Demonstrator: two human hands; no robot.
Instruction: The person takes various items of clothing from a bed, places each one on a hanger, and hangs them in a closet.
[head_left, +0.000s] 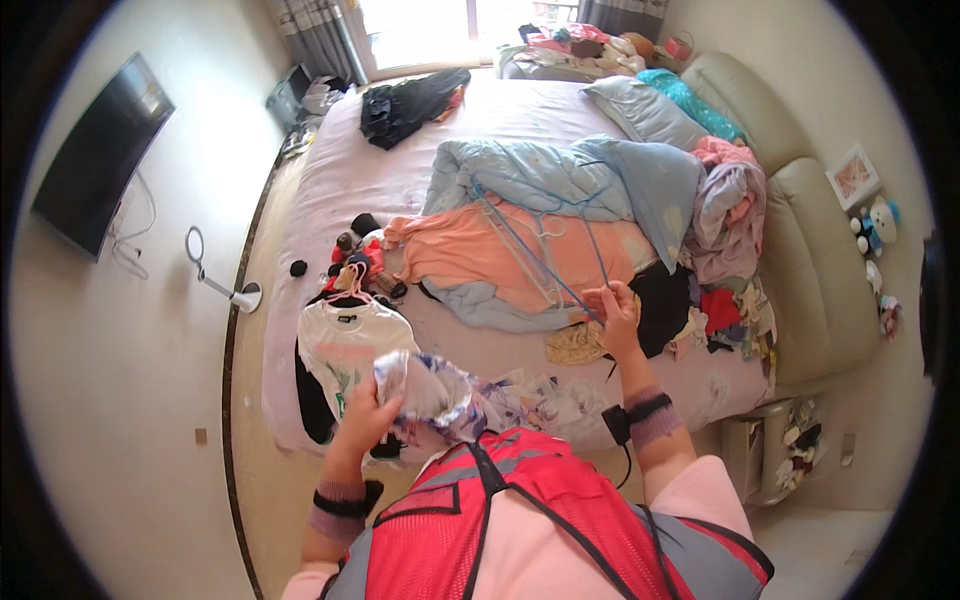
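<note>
My left hand (367, 416) grips the edge of a white garment with a blue and purple pattern (435, 394), bunched in front of my vest. Between the fingers of my right hand (616, 311) is a thin blue clothes hanger (544, 274), its far end over the bedding. White hangers (525, 247) lie on an orange cloth (465, 240) behind it. To the left, a white printed T-shirt (352, 337) lies flat over dark clothing, with pink hangers (351, 283) at its neck.
Blue quilts (525, 169) and a grey-blue pillow (652, 112) lie on the pink-sheeted bed (330, 180). Dark clothes (405, 109) are at its far side, small rolled items (356, 244) at the left. A beige headboard (810, 277) bounds the right. A round-headed stand (225, 289) rises at left.
</note>
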